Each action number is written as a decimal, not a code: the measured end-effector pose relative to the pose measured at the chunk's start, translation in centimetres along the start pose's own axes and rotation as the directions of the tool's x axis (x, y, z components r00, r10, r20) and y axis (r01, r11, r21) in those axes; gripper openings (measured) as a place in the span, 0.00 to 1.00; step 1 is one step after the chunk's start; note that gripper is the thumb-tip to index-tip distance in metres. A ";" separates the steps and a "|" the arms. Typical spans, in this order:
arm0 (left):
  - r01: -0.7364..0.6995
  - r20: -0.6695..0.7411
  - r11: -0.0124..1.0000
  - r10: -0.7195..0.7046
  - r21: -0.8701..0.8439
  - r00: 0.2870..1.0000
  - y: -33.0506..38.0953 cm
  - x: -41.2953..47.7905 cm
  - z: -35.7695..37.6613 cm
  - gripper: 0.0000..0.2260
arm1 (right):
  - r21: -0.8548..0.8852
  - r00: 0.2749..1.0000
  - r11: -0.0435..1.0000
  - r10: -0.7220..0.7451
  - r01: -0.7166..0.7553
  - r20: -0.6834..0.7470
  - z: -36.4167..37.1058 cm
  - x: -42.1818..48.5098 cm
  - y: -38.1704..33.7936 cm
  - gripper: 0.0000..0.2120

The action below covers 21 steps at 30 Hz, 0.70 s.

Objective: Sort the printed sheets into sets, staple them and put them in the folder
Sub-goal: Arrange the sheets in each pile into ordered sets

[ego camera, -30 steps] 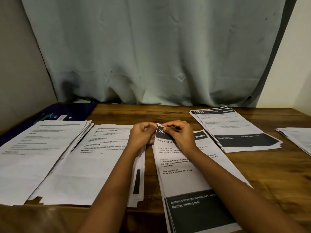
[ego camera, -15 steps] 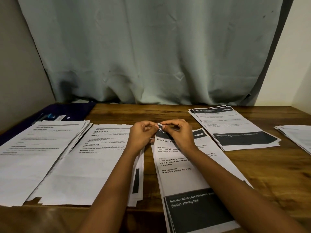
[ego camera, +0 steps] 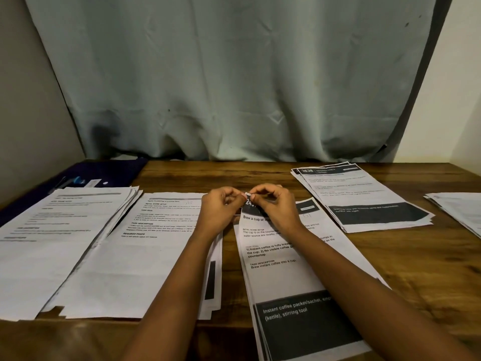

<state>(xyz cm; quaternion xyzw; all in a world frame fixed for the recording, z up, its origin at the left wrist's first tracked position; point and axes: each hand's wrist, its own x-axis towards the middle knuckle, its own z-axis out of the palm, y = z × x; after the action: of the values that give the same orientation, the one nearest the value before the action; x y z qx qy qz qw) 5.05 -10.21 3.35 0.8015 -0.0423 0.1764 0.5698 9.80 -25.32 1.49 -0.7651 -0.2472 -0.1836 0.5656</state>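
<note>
The set of sheets (ego camera: 281, 256) about making instant coffee lies on the table (ego camera: 416, 269), right in front of the person, with its top end pointing away from them. Its top left corner (ego camera: 247, 196) is lifted a little. Both of the person's hands meet there. The left grip (ego camera: 221, 209) has its fingers curled in and pinches that corner with thumb and finger. The right grip (ego camera: 276, 207) is curled the same way and pinches the same corner from the other side. The right arm lies across the page and hides some of the words.

Just left of this set is a second stack of sheets (ego camera: 145, 256), under the left arm. Further left is another stack (ego camera: 52, 243), and the two overlap a bit. To the right, past the hands, sits a stack with the number 3638 on top (ego camera: 364, 199). One more stack (ego camera: 460, 209) lies at the far right edge.

A dark blue folder (ego camera: 112, 170) lies in the back left corner of the table, partly under the far left stack. A pale curtain (ego camera: 234, 87) hangs behind the table.
</note>
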 end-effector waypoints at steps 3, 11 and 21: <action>0.057 -0.071 0.984 -0.070 -0.171 0.995 0.2 0.0 -0.2 0.05 | 0.010 0.999 0.999 0.042 -0.042 -0.005 0.0 0.2 0.3 0.09; -0.138 0.135 0.661 0.056 0.738 0.989 -2.2 0.9 0.0 0.15 | 0.246 0.989 0.958 0.146 -0.147 0.020 -0.8 0.1 0.2 0.10; -0.108 0.142 0.752 0.020 0.651 0.990 -3.4 1.2 0.3 0.11 | 0.320 0.986 0.934 0.168 -0.160 0.002 -0.8 0.1 0.0 0.09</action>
<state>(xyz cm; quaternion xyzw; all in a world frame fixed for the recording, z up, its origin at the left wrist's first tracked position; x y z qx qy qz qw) 7.13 -9.18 0.59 0.9579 -0.0410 0.1486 0.2422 9.89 -26.05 1.85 -0.6790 -0.2017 -0.1031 0.6983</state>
